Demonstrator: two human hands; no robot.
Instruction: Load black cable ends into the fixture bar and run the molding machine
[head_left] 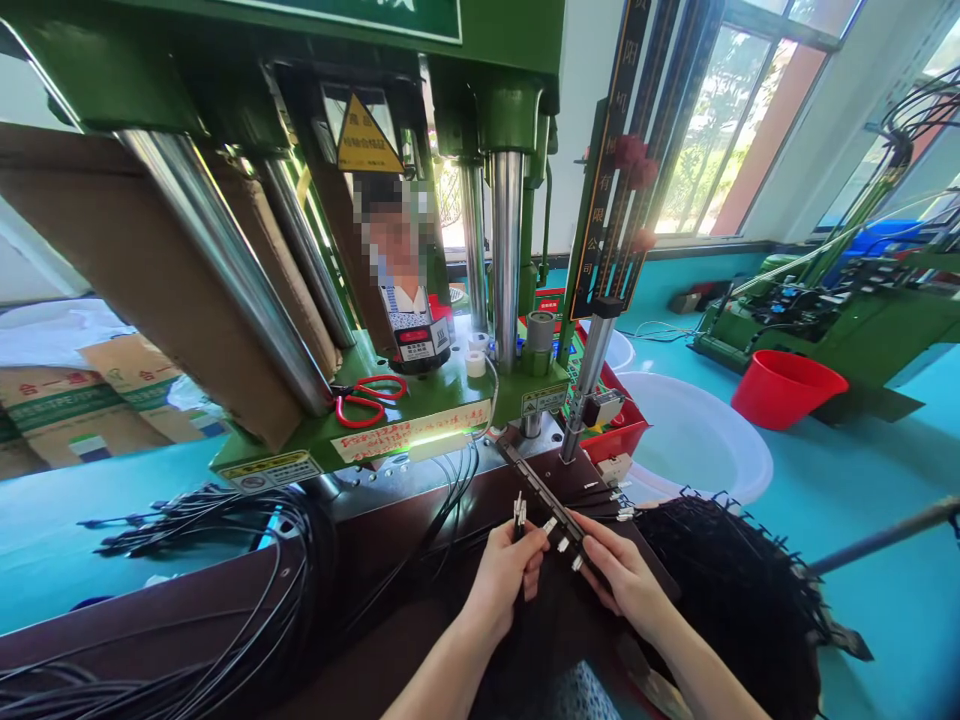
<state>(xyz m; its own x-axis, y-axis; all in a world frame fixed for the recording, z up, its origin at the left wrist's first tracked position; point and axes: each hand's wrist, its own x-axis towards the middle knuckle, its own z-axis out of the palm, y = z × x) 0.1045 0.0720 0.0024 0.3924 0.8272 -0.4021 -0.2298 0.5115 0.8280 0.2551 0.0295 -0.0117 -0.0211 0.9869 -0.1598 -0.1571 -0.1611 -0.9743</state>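
Left hand (504, 572) pinches upright plugs (519, 512); right hand (622, 572) grasps jig bar (551, 500) – bar's long axis slants up-left, just right of plugs – at press (420, 420).

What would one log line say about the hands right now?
left hand: pinching cable plugs | right hand: on long black bar | scissors: on green machine

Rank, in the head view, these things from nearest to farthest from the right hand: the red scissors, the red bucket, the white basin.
From the right hand:
1. White basin, just above, on the right.
2. Red scissors, upper left, on the green machine base.
3. Red bucket, far right, on the floor.
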